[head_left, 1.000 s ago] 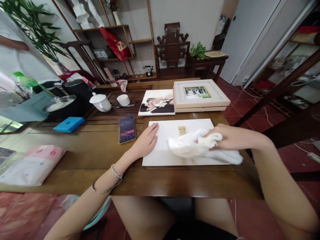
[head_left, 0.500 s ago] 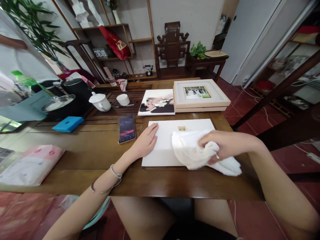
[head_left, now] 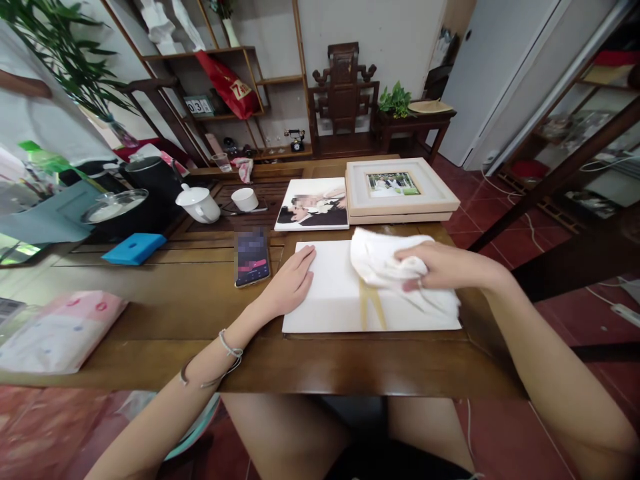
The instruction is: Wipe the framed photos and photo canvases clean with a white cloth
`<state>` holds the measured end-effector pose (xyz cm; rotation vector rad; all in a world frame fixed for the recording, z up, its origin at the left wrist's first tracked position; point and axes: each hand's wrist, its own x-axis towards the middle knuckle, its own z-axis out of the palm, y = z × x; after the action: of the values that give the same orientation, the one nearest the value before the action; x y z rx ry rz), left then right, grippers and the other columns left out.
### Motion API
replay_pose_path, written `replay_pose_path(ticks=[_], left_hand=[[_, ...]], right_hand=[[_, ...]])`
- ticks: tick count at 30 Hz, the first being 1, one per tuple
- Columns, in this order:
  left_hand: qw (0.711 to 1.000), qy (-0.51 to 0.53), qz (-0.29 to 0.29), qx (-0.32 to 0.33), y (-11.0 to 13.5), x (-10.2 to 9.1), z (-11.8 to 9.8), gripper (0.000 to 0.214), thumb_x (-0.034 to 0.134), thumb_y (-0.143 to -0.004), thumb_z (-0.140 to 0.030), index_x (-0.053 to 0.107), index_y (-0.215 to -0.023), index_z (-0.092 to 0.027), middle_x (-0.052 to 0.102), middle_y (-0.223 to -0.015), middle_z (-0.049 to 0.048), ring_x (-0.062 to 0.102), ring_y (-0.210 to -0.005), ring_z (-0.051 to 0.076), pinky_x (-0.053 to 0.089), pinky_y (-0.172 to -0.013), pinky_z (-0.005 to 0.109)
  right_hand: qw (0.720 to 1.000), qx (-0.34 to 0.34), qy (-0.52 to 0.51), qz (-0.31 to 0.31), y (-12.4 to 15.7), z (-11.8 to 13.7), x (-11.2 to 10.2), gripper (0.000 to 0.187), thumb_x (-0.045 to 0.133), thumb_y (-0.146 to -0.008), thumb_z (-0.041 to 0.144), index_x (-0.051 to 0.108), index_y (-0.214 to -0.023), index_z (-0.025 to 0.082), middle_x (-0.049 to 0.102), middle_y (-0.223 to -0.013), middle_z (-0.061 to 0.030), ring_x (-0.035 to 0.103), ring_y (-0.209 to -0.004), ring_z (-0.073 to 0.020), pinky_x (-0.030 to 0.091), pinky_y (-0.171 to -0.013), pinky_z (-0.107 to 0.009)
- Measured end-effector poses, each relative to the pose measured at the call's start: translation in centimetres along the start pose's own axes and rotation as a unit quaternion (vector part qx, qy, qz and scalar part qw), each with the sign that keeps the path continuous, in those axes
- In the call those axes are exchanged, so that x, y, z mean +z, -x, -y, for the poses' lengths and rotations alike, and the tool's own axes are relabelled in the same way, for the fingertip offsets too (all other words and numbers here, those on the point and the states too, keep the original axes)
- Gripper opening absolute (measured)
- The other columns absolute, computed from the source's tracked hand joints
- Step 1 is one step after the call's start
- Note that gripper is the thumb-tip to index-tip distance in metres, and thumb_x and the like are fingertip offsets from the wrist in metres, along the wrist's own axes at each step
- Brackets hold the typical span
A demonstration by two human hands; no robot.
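Flat on the table in front of me lies a white rectangular board [head_left: 325, 308]. My left hand [head_left: 291, 283] rests on its left edge with the fingers stretched out. A white cloth [head_left: 387, 257] is bunched in my right hand [head_left: 431, 265], which presses it on the right half of the board near the far edge. Two tan strips [head_left: 371, 308] run from under the cloth toward the board's near edge; their upper part is hidden by the cloth. A phone [head_left: 252, 257] with a lit screen lies just left of my left hand.
Behind the board sit a photo print [head_left: 313, 205] and a light wooden picture frame [head_left: 403, 190]. Left of them stand a white cup [head_left: 245, 199], a white lidded teapot [head_left: 197, 203], a blue block [head_left: 134, 249] and a tissue pack [head_left: 65, 330]. The wooden table [head_left: 320, 367] ends near my lap.
My right hand has moved the cloth away from me, from the board's near edge toward its far edge. The tan strips now show below it. My left hand stays in place.
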<state>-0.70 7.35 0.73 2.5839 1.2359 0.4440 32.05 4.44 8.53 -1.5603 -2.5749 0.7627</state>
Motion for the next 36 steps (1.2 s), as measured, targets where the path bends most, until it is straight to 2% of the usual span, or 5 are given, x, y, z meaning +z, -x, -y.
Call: replay_pose_path(ticks=[6,13,17,26,36], left_hand=[[1.000,0.003,0.001,0.001,0.0,0.0,0.1,0.053,0.029,-0.098,-0.030,0.036,-0.145,-0.008,0.033,-0.154,0.0183,0.029,-0.145,0.029,0.025,-0.120,0.049],[1.000,0.000,0.004,-0.002,0.0,-0.1,-0.1,0.052,0.029,-0.098,-0.030,0.036,-0.145,-0.008,0.033,-0.154,0.0173,0.029,-0.145,0.028,0.024,-0.120,0.048],[1.000,0.000,0.001,-0.001,0.0,-0.1,-0.1,0.052,0.029,-0.098,-0.030,0.036,-0.145,-0.008,0.033,-0.154,0.0174,0.029,-0.145,0.028,0.025,-0.120,0.048],[1.000,-0.002,0.004,-0.009,0.0,-0.1,-0.1,0.053,0.029,-0.098,-0.030,0.036,-0.145,-0.008,0.032,-0.155,0.0176,0.029,-0.145,0.028,0.025,-0.120,0.048],[1.000,0.000,0.002,-0.003,0.0,-0.1,-0.2,0.053,0.028,-0.098,-0.031,0.036,-0.145,-0.008,0.033,-0.154,0.0178,0.030,-0.144,0.029,0.025,-0.120,0.048]], right_hand=[[0.982,-0.095,-0.090,0.139,2.2,3.0,0.3,0.017,0.071,-0.066,0.019,0.069,-0.082,0.024,0.069,-0.085,0.0010,0.063,-0.088,-0.0224,0.046,-0.075,-0.028],[0.991,-0.010,0.020,-0.132,-2.5,-0.9,1.2,0.032,0.065,-0.077,0.041,0.065,-0.100,0.019,0.065,-0.107,-0.0105,0.058,-0.103,-0.0316,0.044,-0.089,-0.039],[0.982,-0.007,0.072,-0.176,-3.5,-0.9,2.1,0.042,0.058,-0.083,0.049,0.063,-0.106,0.015,0.063,-0.111,-0.0158,0.054,-0.110,-0.0361,0.042,-0.094,-0.045],[0.970,-0.222,-0.064,0.072,0.0,4.6,2.3,0.015,0.073,-0.074,0.028,0.065,-0.084,0.021,0.066,-0.088,-0.0016,0.061,-0.087,-0.0201,0.045,-0.082,-0.030],[0.970,-0.028,0.072,-0.232,-3.7,-0.2,3.4,0.029,0.058,-0.085,0.035,0.061,-0.107,0.017,0.043,-0.146,-0.0161,0.031,-0.137,-0.0393,0.026,-0.110,-0.058]])
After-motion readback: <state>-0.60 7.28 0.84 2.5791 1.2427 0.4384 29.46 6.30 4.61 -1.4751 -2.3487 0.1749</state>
